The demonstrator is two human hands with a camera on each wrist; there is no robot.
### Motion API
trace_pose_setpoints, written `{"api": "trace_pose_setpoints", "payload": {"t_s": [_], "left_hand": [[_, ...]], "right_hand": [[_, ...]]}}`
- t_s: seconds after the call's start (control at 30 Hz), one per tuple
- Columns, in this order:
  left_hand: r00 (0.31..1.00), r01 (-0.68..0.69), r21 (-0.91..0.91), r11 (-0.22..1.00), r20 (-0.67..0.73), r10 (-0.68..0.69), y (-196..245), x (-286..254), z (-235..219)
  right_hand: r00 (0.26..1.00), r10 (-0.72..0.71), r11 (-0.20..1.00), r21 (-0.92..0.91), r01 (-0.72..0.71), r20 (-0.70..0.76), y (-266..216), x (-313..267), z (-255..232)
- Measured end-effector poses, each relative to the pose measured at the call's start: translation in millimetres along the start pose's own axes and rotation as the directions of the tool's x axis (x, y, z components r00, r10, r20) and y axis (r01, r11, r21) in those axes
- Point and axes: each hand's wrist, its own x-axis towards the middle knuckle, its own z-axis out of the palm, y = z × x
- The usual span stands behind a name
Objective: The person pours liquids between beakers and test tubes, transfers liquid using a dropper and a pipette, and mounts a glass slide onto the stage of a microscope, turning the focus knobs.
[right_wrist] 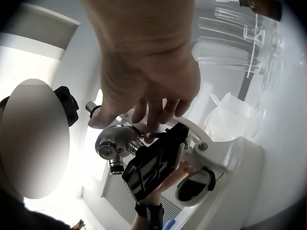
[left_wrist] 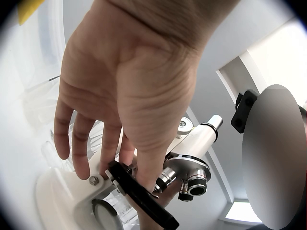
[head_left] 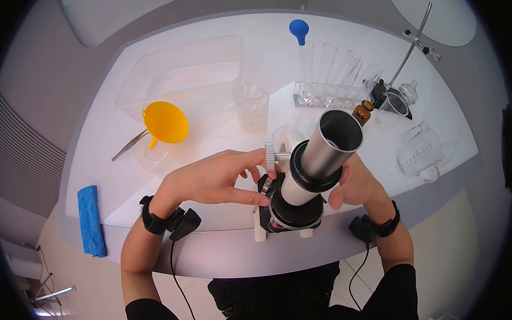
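A white microscope [head_left: 296,192] stands before me at the table's front, its metal eyepiece tube rising toward the head camera. My left hand [head_left: 217,175] is at the left side of its black stage [left_wrist: 144,196], thumb over the top and fingers reaching below. On the far side, my right hand [right_wrist: 148,76] has its index finger at the stage's edge beside a clip, the thumb close to the objective turret [right_wrist: 117,141]. In the head view the tube hides part of the right hand. A round mirror [right_wrist: 194,187] hangs below the stage.
A yellow funnel [head_left: 165,122], tweezers [head_left: 130,144] and a blue cloth [head_left: 91,221] lie left. Behind are a clear plastic tub [head_left: 185,61], a plastic beaker [head_left: 251,106] and a test tube rack [head_left: 327,95]. Glass jugs [head_left: 419,151] and a clamp stand [head_left: 410,47] occupy the right.
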Motion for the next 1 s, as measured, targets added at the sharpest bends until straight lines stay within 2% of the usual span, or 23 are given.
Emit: {"api": "trace_pose_setpoints", "payload": {"t_s": [0.07,0.1,0.17,0.2,0.27,0.37,1.0], "left_hand": [[1.0,0.021,-0.019,1.0,0.008,-0.021,4.2,0.6,-1.3],[1.0,0.021,-0.019,1.0,0.008,-0.021,3.4,0.8,-1.2],[1.0,0.007,-0.016,1.0,0.008,-0.007,1.1,1.2,-0.6],[1.0,0.007,-0.016,1.0,0.007,-0.007,1.6,1.1,-0.9],[1.0,0.017,-0.01,1.0,0.01,-0.017,3.0,0.8,-1.4],[1.0,0.017,-0.013,1.0,0.001,-0.017,2.8,1.3,-0.7],[0.998,-0.043,0.012,0.999,-0.035,0.044,1.8,0.8,0.0]], "right_hand": [[0.978,-0.102,0.992,0.051,0.113,-0.184,5.1,-0.2,1.4],[0.978,-0.102,0.992,0.051,0.113,-0.184,5.5,-0.2,0.9],[0.957,-0.166,0.973,-0.195,0.12,-0.238,6.1,-0.3,-0.6],[0.957,-0.166,0.973,-0.195,0.121,-0.237,5.8,0.3,0.4],[0.919,-0.277,0.941,-0.273,0.2,-0.281,5.0,1.9,3.9],[0.888,-0.352,0.902,-0.363,0.236,-0.296,5.5,3.4,4.2],[0.891,-0.323,0.916,-0.344,0.209,-0.32,4.5,1.0,6.4]]}}
